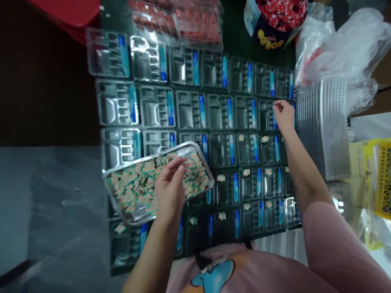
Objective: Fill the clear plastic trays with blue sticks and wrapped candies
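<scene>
My left hand (171,185) is over a shallow metal tray (197,147) heaped with small orange, white and green striped pieces (131,183). Its thumb and fingers are pinched together; whatever they may hold is too small to make out. Farther right, my right hand (284,116) reaches over a clear plastic blister tray (265,114) in the second row from the back, fingertips closed near its upper right part. Each blister tray has a blue pen-shaped item (253,113) along its right side. Several nearer trays also hold a striped piece (265,139) in their upper compartment.
A stack of clear trays (320,130) stands at the right, with plastic bags (345,53) behind it. At the back are packs of red items (195,22) and a tub (271,34) of red wrapped things. A yellow basket (383,179) is at far right.
</scene>
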`<action>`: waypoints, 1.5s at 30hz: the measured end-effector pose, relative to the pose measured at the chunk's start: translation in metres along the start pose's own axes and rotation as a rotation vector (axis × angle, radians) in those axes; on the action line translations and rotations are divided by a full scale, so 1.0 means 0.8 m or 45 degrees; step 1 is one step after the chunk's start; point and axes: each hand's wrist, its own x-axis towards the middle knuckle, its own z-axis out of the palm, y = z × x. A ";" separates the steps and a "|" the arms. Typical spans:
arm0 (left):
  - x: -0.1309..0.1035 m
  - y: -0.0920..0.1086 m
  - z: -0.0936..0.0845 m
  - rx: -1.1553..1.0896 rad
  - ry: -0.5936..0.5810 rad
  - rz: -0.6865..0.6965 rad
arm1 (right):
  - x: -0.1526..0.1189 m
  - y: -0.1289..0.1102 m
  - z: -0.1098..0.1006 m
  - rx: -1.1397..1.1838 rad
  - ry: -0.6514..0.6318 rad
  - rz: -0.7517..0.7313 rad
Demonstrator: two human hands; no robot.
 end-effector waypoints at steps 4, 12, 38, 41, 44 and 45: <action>0.006 0.001 -0.032 -0.011 0.071 0.027 | -0.098 -0.118 0.032 0.238 -0.445 -0.156; 0.005 0.002 -0.094 -0.132 0.057 0.026 | -0.225 -0.257 0.109 0.114 -0.963 -0.503; 0.003 0.020 -0.187 -0.163 -0.041 -0.001 | -0.219 -0.284 0.135 -0.459 -1.130 -0.605; 0.004 0.020 -0.189 -0.154 -0.053 -0.011 | -0.222 -0.292 0.138 -0.644 -1.088 -0.710; 0.004 0.023 -0.189 -0.166 -0.057 -0.004 | -0.224 -0.294 0.136 -0.664 -1.061 -0.741; 0.004 0.024 -0.188 -0.167 -0.058 -0.003 | -0.225 -0.293 0.135 -0.646 -1.062 -0.751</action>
